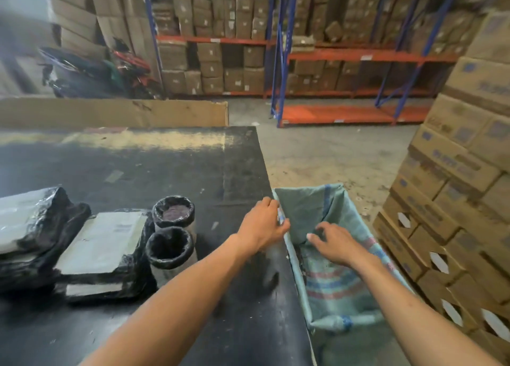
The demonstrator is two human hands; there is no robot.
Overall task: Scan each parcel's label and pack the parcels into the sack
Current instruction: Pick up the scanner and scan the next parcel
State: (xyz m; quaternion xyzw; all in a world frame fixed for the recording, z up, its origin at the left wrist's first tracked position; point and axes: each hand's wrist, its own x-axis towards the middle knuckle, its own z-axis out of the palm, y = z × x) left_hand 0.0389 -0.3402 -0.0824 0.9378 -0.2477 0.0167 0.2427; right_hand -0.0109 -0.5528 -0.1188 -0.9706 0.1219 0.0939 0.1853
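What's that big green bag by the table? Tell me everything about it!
The sack looks like woven plastic, pale green with red and blue stripes. It hangs open beside the black table, its mouth held in a rectangle and its rim rolled over. The left hand touches the rim nearest the table; the right hand reaches inside. No parcels show inside.

The left hand's fingers (278, 214) curl over the sack (342, 272) rim, so their tips and the cloth under them are hidden. The right hand (335, 243) covers part of the sack's inside; what lies beneath it cannot be told. Left of the fingers, the label (106, 238) print on the flat parcel is too blurred to read, and the outermost parcel (30, 219) is cut off by the frame's edge. Below the fingers, both forearms and the bench (171, 167) run out of the picture.
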